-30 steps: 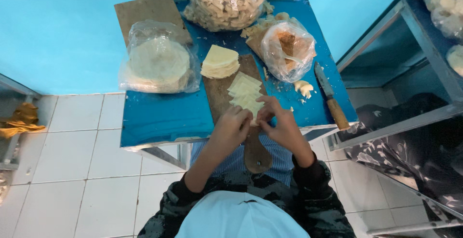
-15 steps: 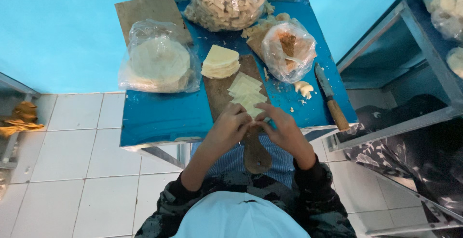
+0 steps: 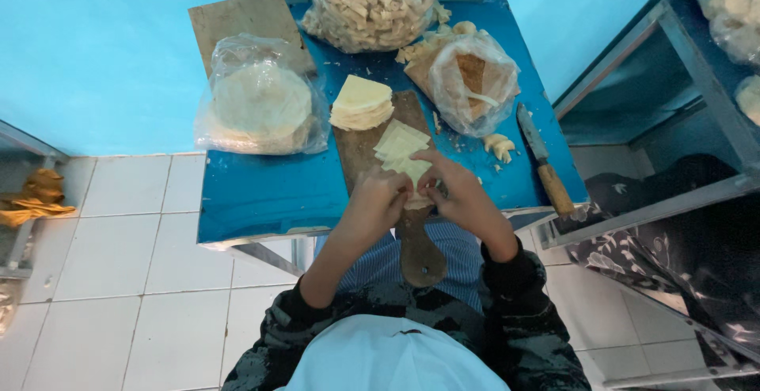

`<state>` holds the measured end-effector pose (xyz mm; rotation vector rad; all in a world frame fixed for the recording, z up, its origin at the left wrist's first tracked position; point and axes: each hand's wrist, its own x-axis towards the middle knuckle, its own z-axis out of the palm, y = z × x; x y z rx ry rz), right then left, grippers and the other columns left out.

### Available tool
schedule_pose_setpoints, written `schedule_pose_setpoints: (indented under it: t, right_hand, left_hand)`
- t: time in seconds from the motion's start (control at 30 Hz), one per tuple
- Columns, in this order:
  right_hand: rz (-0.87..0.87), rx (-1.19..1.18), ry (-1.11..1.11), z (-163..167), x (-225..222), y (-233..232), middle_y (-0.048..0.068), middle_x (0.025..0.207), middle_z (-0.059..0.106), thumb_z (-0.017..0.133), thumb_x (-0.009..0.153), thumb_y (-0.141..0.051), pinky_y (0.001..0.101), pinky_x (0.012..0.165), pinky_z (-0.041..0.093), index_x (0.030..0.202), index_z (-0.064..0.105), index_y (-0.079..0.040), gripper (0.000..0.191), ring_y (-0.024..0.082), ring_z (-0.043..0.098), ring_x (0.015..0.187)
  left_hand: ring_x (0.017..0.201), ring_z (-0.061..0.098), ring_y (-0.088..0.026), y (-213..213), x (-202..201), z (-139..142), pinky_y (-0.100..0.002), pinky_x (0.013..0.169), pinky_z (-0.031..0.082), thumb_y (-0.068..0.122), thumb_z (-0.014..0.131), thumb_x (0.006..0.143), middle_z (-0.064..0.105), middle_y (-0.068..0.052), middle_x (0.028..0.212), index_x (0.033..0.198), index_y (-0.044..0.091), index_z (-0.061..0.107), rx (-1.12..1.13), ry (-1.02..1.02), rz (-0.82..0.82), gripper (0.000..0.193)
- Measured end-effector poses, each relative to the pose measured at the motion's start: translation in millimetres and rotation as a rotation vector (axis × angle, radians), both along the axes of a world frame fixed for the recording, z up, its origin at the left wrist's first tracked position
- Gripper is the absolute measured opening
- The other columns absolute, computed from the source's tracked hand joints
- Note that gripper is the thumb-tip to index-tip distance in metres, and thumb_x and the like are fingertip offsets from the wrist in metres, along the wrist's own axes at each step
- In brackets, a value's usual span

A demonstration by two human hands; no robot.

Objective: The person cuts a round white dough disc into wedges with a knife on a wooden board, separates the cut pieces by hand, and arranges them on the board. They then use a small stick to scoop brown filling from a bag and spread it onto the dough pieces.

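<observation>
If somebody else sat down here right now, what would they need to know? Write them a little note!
Left hand and right hand: both pinch one pale dough piece at the near end of the wooden board.
More cut pieces lie fanned just behind; a stack of dough sheets sits at the board's far end.
Knife lies at the right on the blue table.
Done: a big bag of finished pieces.
Left: the fanned pieces and the stack.

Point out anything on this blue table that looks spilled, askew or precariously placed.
The knife lies with its wooden handle poking past the blue table's front right edge. Pale crumbs are scattered beside the small open bag. The long wooden board overhangs the front edge toward the person, under both hands.
</observation>
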<state>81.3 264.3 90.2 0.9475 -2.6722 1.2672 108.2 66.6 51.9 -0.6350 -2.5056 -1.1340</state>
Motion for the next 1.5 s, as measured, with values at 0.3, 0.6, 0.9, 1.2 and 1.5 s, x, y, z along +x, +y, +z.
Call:
schedule_pose_setpoints:
  t: [0.3,0.6,0.9,1.2,1.5]
  right_hand:
    - [-0.045,0.043,0.449,-15.0,18.2,0.9,-0.001,0.100,0.073,0.075,0.081,-0.001,0.0400,0.089,0.041,0.130,0.061,-0.009,0.051,0.024,0.061,0.100]
    - [-0.094,0.087,0.450,-13.5,21.5,-1.7,0.001,0.099,0.074,0.075,0.083,-0.002,0.0405,0.089,0.040,0.132,0.062,-0.007,0.051,0.024,0.062,0.099]
    - [-0.193,0.051,0.547,-29.4,27.9,-5.5,0.007,0.106,0.068,0.074,0.082,-0.001,0.0430,0.095,0.042,0.127,0.065,-0.011,0.047,0.025,0.063,0.105]
    - [-0.178,0.236,0.651,-19.4,25.4,-11.8,0.004,0.100,0.071,0.069,0.092,-0.007,0.0490,0.095,0.039,0.137,0.061,-0.007,0.045,0.024,0.063,0.107]
    - [-0.279,-0.105,0.532,-22.5,10.3,-11.4,0.007,0.117,0.076,0.081,0.086,-0.009,0.0402,0.096,0.044,0.143,0.054,-0.007,0.063,0.023,0.067,0.112]
  left_hand:
    - [0.106,0.054,-0.034,5.1,-3.1,-2.5,-0.049,0.084,0.043,0.007,0.074,0.080,0.058,-0.010,0.103,0.086,0.006,0.071,-0.041,0.059,0.075,0.006]
    - [0.108,0.054,-0.033,1.9,1.8,-2.5,-0.049,0.082,0.040,0.011,0.075,0.081,0.058,-0.009,0.107,0.092,0.009,0.068,-0.064,0.139,0.065,0.013]
    - [0.106,0.055,-0.031,5.8,-0.2,-4.7,-0.049,0.084,0.040,0.010,0.072,0.084,0.058,-0.008,0.107,0.089,0.008,0.069,-0.097,0.141,0.097,0.006]
    - [0.108,0.055,-0.035,9.0,-6.6,-7.9,-0.050,0.090,0.043,0.009,0.068,0.090,0.057,-0.014,0.119,0.119,0.005,0.068,0.000,0.180,0.205,0.029]
    - [0.114,0.055,-0.037,0.0,9.1,6.8,-0.048,0.095,0.044,0.011,0.073,0.090,0.056,-0.016,0.119,0.124,0.008,0.065,0.126,0.216,0.221,0.035]
